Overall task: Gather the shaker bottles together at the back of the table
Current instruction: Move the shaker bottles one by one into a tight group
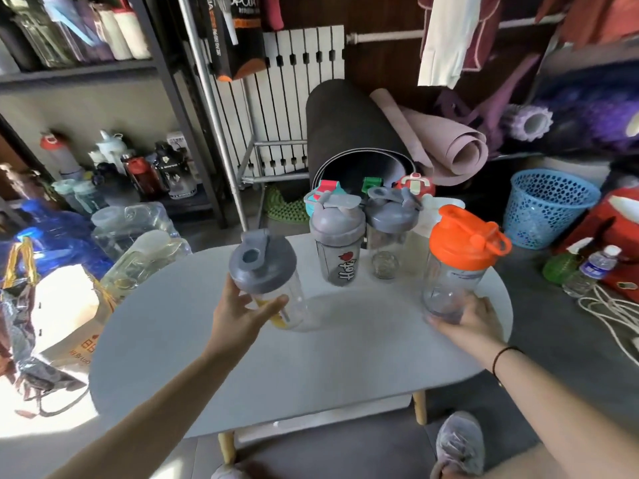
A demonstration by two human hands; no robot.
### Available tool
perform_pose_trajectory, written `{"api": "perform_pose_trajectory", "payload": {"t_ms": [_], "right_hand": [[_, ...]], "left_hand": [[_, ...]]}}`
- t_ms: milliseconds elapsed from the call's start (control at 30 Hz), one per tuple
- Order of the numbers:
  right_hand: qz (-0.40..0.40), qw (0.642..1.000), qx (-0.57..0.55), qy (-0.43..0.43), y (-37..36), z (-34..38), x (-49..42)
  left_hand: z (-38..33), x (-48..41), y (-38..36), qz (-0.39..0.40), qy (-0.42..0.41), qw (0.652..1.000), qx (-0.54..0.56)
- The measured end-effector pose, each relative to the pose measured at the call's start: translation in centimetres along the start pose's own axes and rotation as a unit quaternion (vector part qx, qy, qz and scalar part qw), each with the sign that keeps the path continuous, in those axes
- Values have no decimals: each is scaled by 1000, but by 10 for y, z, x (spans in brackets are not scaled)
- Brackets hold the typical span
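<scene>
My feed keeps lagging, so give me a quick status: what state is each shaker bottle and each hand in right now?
Left hand: gripping the grey-lid bottle.
Grey-lid bottle: held, tilted, flip cap open.
Right hand: gripping the orange-lid bottle's base.
Orange-lid bottle: held, tilted, cap shut.
Printed grey bottle: upright at back of table, cap open.
Clear grey-lid bottle: upright at back.

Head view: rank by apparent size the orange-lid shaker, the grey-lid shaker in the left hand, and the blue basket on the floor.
1. Blue basket.
2 and 3. Orange-lid shaker and grey-lid shaker in the left hand: they look alike, both are near the camera, so no ranking between them. The basket sits farther back, so it is probably bigger than it appears.
</scene>
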State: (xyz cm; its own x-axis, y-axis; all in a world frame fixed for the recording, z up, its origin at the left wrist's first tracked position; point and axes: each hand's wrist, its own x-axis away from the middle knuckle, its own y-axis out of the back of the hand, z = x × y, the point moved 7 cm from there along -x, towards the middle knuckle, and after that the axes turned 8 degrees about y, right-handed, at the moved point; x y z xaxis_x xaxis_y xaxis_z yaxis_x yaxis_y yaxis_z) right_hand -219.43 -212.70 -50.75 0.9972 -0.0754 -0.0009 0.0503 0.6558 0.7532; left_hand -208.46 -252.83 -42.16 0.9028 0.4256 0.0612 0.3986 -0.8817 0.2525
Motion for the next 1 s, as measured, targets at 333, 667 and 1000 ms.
{"api": "perform_pose_trajectory", "payload": {"t_ms": [333, 667, 1000], "right_hand": [[-30, 956, -291, 32, 23, 23, 6], [109, 979, 115, -128, -33, 20, 66], [127, 972, 159, -116, -45, 18, 66]], "left_hand": [[-45, 31, -162, 164, -14, 986, 15], [-43, 24, -191, 113, -8, 994, 7], [-49, 22, -193, 57, -33, 996, -59]]}}
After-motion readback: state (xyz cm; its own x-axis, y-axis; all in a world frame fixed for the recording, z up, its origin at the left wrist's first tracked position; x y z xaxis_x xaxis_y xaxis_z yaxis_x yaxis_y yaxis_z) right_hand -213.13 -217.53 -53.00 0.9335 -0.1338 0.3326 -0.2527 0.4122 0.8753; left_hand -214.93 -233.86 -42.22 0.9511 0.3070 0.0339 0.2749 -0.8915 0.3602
